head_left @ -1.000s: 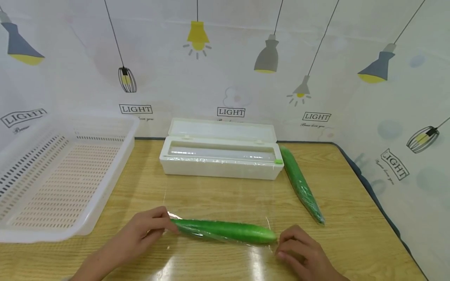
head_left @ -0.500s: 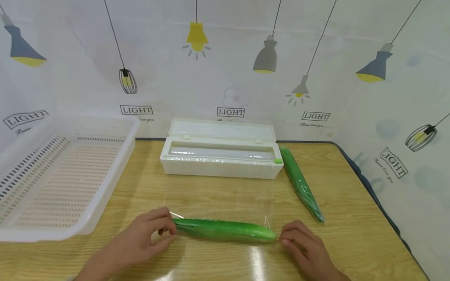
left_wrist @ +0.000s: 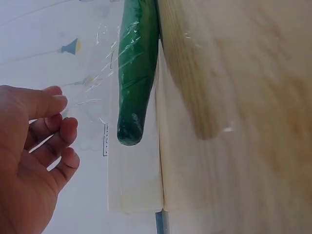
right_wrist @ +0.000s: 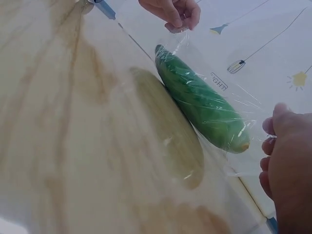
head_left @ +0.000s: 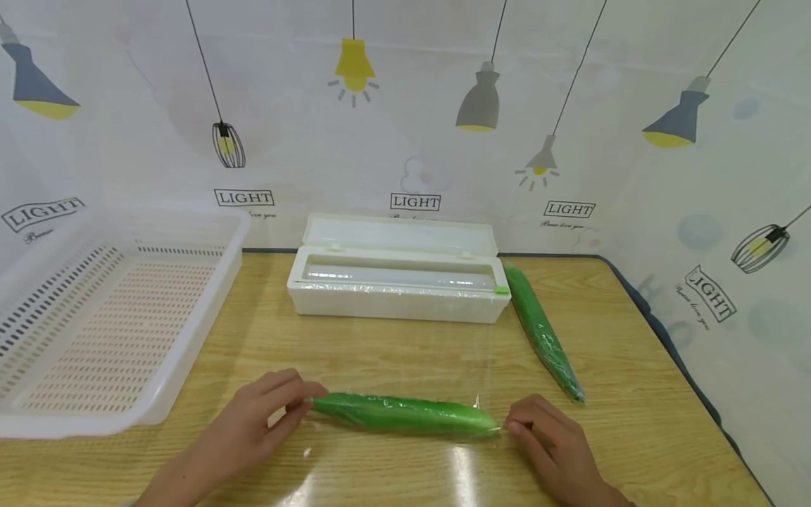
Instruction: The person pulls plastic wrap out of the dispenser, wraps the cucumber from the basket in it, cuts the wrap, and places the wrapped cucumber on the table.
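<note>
A green cucumber lies across the table's front, covered by clear plastic wrap that clings to it in creases. My left hand pinches the wrap at the cucumber's dark, narrow left end. At the paler right end, my right hand pinches the film between thumb and fingers, just off the tip. In the right wrist view, film lines stretch from the cucumber toward both hands. Behind it stands a white wrap dispenser, lid up, its roll showing; a faint sheet of film extends forward from it.
Right of the dispenser, a second cucumber, wrapped in film, lies at a slant. A white perforated basket stands on the left. A patterned sheet hangs behind the wooden table.
My left fingers have opened slightly and then closed on the film at the left end. The right hand has shifted slightly right. The wrap now lies tighter round the cucumber.
</note>
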